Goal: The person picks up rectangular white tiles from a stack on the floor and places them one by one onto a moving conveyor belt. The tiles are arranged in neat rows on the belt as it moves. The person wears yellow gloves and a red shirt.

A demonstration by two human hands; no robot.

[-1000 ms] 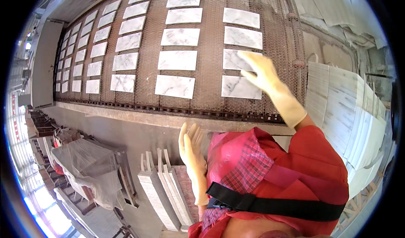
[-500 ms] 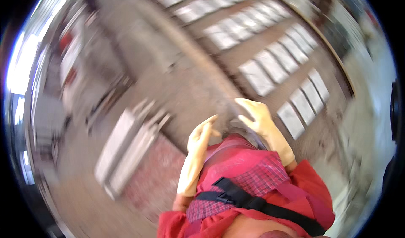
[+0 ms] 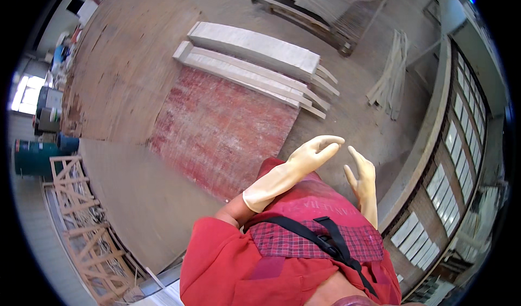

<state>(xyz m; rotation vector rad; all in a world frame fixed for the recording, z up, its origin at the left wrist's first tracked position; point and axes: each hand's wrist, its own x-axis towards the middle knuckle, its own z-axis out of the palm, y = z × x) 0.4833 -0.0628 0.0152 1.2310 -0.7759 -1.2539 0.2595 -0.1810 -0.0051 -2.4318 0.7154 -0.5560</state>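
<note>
Both hands wear cream-coloured rubber gloves and are raised in front of my red apron (image 3: pixel 320 194). My left hand (image 3: pixel 316 153) has its fingers stretched out to the right, with the thumb a little apart, and nothing in it. To its right, my right hand (image 3: pixel 363 177) points upward with thumb and fingers spread, also holding nothing. A small gap separates the two hands. Beyond them lies a worn red board (image 3: pixel 228 127). Along its far edge are a long whitish block stack (image 3: pixel 255 48) and pale wooden strips (image 3: pixel 244 75), touched by neither hand.
A long framed bed (image 3: pixel 429 159) at the right holds rows of white rectangular pieces (image 3: pixel 415 241). Loose pale strips (image 3: pixel 392 75) lie on the floor ahead. A plastic-wrapped pallet load (image 3: pixel 331 7) stands far off. At the left are wooden trusses (image 3: pixel 89 235) and a green drum (image 3: pixel 33 158).
My view and body have turned left: the red board and block stack now lie ahead, and the bed of white pieces has shifted to the right edge. Both hands stay raised and empty.
</note>
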